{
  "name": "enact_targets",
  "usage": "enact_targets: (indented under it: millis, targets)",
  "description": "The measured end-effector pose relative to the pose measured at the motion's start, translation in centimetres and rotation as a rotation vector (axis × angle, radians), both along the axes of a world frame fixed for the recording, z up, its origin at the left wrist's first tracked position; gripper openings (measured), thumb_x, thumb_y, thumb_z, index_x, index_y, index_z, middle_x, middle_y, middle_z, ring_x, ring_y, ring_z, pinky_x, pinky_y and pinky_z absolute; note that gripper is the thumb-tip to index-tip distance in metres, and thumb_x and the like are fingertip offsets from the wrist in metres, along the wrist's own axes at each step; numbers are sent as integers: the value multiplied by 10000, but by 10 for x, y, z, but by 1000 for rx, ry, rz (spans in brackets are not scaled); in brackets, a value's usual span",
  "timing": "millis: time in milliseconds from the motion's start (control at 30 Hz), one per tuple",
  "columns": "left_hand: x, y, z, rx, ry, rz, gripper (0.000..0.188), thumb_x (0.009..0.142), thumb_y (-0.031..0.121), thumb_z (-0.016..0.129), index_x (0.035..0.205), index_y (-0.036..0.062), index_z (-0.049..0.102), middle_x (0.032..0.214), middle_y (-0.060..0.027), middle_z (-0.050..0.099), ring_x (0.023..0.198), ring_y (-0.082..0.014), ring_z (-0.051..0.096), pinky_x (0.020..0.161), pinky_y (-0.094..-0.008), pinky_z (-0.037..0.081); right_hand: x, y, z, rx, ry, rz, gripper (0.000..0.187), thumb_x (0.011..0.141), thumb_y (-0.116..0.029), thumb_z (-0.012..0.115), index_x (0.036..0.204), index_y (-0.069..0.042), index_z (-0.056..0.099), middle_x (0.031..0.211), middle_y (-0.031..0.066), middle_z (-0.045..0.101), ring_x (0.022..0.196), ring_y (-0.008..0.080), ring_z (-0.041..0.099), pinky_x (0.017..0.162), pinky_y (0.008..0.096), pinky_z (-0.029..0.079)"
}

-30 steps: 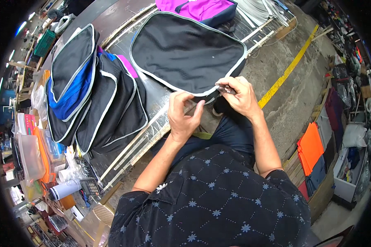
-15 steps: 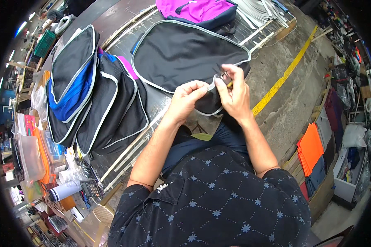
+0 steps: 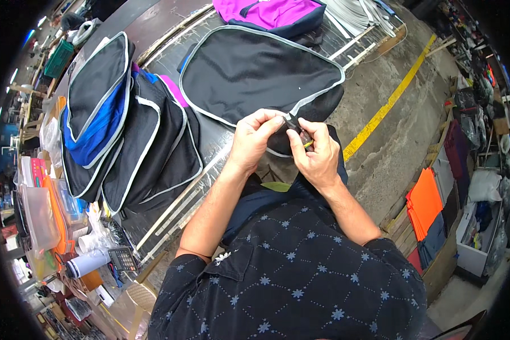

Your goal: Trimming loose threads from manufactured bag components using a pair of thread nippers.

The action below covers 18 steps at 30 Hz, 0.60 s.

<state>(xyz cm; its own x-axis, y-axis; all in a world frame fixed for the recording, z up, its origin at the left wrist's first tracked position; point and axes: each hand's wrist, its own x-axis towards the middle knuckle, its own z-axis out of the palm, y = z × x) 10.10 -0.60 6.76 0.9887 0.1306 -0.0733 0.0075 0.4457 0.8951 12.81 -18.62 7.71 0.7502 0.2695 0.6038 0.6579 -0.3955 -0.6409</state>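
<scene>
A black fabric bag piece (image 3: 255,73) with light grey edge trim lies in front of me, its near edge drawn toward my lap. Pinched between thumb and fingers, the trim near its lower corner is in my left hand (image 3: 250,141). My right hand (image 3: 318,157) is closed around small dark thread snips (image 3: 305,137) with a yellow-green spot. Their tip points up and left, right by the trim at my left fingertips. Whether the blades touch the trim or a thread, I cannot tell. Part of the snips is hidden by my right fingers.
Left of the bag piece, several black and blue bags (image 3: 144,136) with grey trim lie stacked on the dark table (image 3: 173,218). A purple bag (image 3: 272,12) and a bundle of white strips (image 3: 364,14) lie at the far side. A calculator (image 3: 123,259) sits near the left edge.
My right hand has come down and slightly left, and the snips have turned so their tip meets the trim by my left fingers. My left hand has barely moved.
</scene>
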Motion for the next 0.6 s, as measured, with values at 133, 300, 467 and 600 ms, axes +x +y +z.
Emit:
enact_targets:
  millis: [133, 300, 467, 600]
  targets:
    - [-2, -6, -9, 60, -40, 43, 130, 1048, 85, 744, 1125, -8, 792, 1047, -23, 787, 949, -77, 678, 900, -258, 547, -4, 0, 5, -30, -18, -21, 320, 928, -106, 896, 1186, -21, 727, 855, 95, 728, 683, 203, 712, 618, 332, 558]
    - [-2, -11, -3, 92, -37, 83, 116, 1047, 82, 745, 1101, -10, 792, 1025, -19, 787, 933, -69, 673, 882, -253, 546, -4, -1, 9, -51, -70, -36, 275, 913, -118, 886, 1121, -35, 726, 893, 95, 768, 665, 276, 715, 623, 381, 559]
    - [-4, -11, -1, 145, -33, 91, 118, 1057, 93, 734, 1102, -1, 790, 1038, -19, 787, 959, -73, 673, 909, -259, 536, -3, -7, 5, -92, -116, -9, 269, 918, -94, 883, 1131, -27, 733, 890, 98, 759, 682, 253, 707, 647, 358, 559]
    - [-5, -9, -5, 212, -19, 83, 121, 1068, 104, 725, 1115, 11, 787, 1036, -2, 775, 977, -71, 662, 932, -254, 517, 5, -11, 10, 23, -31, 3, 326, 969, -89, 840, 1251, -12, 694, 908, 80, 730, 774, 184, 692, 705, 329, 547]
